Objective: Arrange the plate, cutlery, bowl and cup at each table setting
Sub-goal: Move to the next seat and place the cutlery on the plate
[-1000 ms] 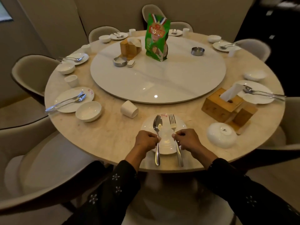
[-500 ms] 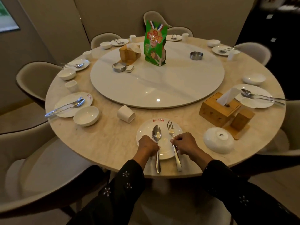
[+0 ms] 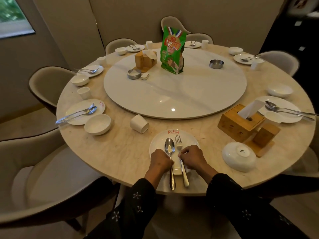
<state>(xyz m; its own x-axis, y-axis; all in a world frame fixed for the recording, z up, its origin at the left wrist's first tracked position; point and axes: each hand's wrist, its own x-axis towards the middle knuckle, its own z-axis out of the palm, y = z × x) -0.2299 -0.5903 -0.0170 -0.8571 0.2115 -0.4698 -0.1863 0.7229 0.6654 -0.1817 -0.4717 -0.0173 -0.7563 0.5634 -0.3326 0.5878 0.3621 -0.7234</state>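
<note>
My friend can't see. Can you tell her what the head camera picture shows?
A person's left hand holds a spoon and the right hand holds a fork, both lying side by side on a white plate at the near edge of a round table. A cup lies tipped over nearby, and a bowl sits upside down.
</note>
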